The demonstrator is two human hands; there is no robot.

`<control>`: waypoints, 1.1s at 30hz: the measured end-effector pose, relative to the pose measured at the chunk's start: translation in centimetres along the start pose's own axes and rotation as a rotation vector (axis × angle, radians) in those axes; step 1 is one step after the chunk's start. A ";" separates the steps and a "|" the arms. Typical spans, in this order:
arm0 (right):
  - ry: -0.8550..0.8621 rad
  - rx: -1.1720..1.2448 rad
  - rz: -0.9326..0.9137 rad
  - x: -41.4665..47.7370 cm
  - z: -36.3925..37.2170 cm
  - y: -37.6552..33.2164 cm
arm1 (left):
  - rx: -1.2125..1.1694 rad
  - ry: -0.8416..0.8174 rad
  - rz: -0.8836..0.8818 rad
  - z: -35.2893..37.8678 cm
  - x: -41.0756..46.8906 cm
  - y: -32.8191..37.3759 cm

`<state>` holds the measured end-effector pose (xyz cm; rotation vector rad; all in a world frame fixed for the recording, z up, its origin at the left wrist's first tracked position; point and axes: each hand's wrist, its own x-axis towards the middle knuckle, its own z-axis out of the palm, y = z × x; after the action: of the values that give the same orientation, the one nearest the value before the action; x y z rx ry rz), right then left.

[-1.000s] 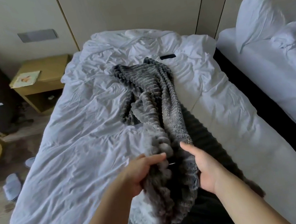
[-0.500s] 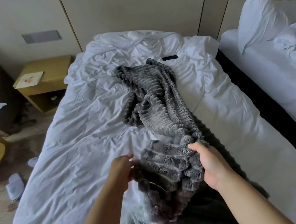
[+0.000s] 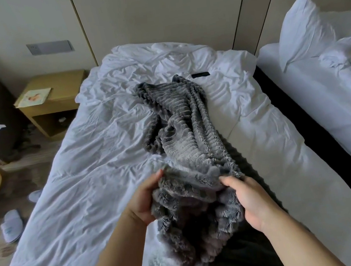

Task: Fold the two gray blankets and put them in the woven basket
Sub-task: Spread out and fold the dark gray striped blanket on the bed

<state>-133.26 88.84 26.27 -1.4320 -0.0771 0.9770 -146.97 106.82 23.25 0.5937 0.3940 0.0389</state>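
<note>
left hand (image 3: 144,200) and right hand (image 3: 251,201) each grip the near edge of the ribbed gray plush blanket (image 3: 185,127) (rumpled), over the white-sheeted bed (image 3: 83,189)

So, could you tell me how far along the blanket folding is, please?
Nothing looks folded yet. Both hands, left and right, grip the near end of a rumpled gray ribbed blanket on the bed. Folding and basketing remain; no basket is in view.

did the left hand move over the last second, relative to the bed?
Yes. The left hand has shifted left across the bed, away from the right hand, spreading the near edge of the gray blanket that both hands grip.
</note>
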 end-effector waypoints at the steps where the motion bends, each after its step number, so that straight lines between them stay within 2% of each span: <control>1: 0.050 0.025 0.003 0.1 -0.1 -0.3 | 0.006 0.017 0.019 0.3 0.0 0.5; 4: 0.279 0.127 -0.112 0.8 -0.7 -1.8 | 0.153 0.177 0.091 2.4 0.1 1.6; 6: 0.361 0.256 -0.200 0.6 -0.5 -3.1 | 0.294 0.321 0.198 3.5 0.3 1.6; 8: 0.275 0.329 -0.320 -0.2 1.3 -4.2 | 0.348 0.403 0.254 4.5 0.6 0.8; 9: 0.189 0.271 -0.374 -0.7 2.8 -4.5 | 0.334 0.416 0.258 5.0 0.7 0.3; 12: -0.106 -0.269 -0.370 -2.3 7.1 -3.4 | 0.204 0.320 0.205 6.5 0.5 -0.8; 14: -0.201 -0.545 -0.297 -3.1 7.9 -2.6 | 0.246 0.371 0.223 6.6 0.1 -1.1; 17: -0.406 -0.532 -0.121 -3.8 7.2 -1.6 | 0.335 0.617 0.383 5.5 -0.5 -1.6; 19: -0.271 -0.466 -0.095 -3.3 6.6 -1.8 | 0.422 0.672 0.467 5.6 -1.1 -1.8; 21: -0.011 -0.402 -0.133 -1.2 5.8 -2.4 | 0.589 0.608 0.478 6.2 -1.9 -2.0; 22: 0.033 -0.370 -0.115 -0.3 5.4 -3.1 | 0.673 0.517 0.454 6.6 -2.3 -2.1; 24: -0.019 -0.331 0.001 1.2 4.7 -4.5 | 0.812 0.277 0.359 7.7 -2.8 -2.5; 26: -0.084 -0.421 0.096 2.4 4.0 -4.9 | 0.915 0.105 0.232 8.4 -3.1 -3.3; 28: -0.008 -0.462 0.059 2.8 3.3 -4.3 | 0.932 0.009 0.105 8.4 -3.2 -3.8; 31: 0.119 -0.362 0.071 3.5 1.9 -2.2 | 0.810 -0.009 -0.087 7.5 -3.6 -3.9; 33: 0.100 -0.297 0.134 3.6 1.2 -0.5 | 0.696 0.124 -0.231 5.8 -2.9 -4.6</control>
<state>-131.42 92.04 25.17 -1.7751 -0.0550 1.0322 -147.80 99.49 26.13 1.2306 0.5993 -0.2953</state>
